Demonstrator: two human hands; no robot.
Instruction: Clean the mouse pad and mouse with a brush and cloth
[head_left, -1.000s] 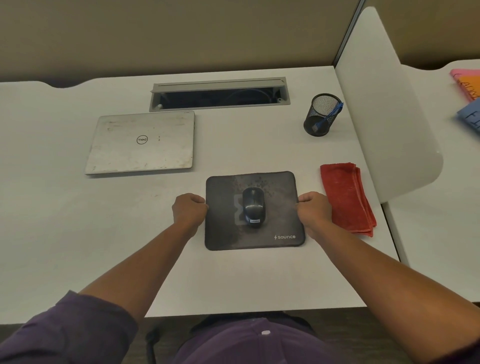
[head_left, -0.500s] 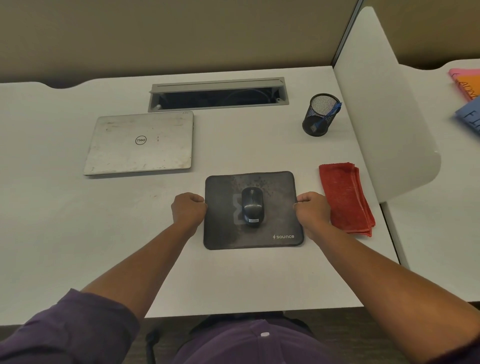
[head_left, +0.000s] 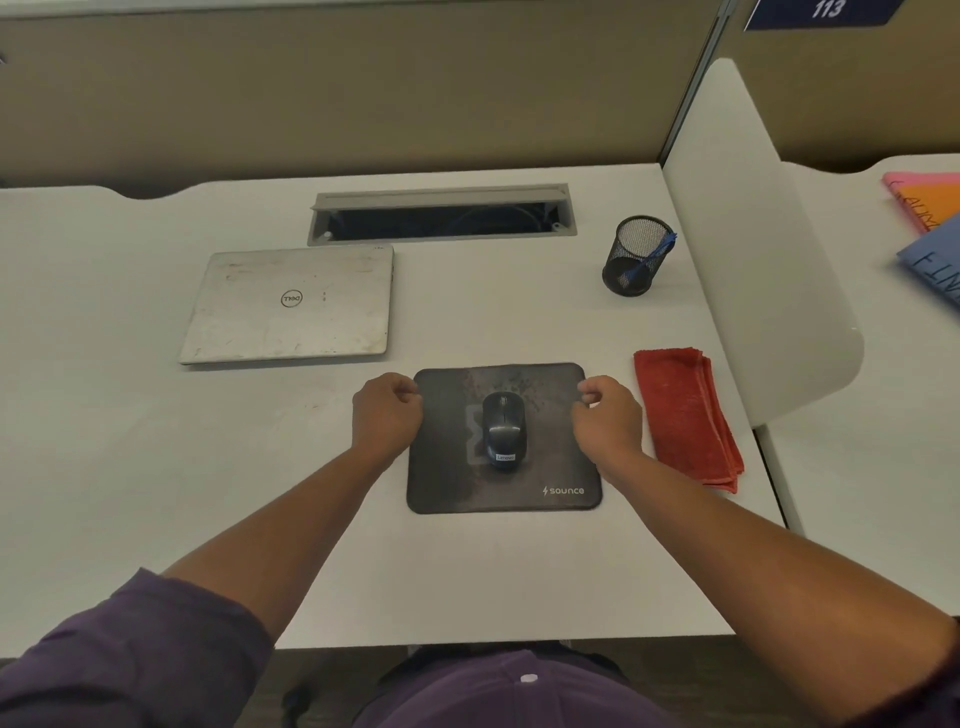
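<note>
Cleaning has not begun: left hand (head_left: 385, 415) and right hand (head_left: 607, 415) pinch the dirty mouse pad (head_left: 457, 478); mouse (head_left: 503, 431) on top, red cloth (head_left: 683, 415) unused.

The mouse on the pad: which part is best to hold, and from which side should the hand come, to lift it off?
Grip the mouse across its two long flanks, near the wide rear hump, coming from above. It lies flat along the mouse pad with its tail toward the person, so the sides are free. The right hand at the pad's right edge is probably best placed.
</note>
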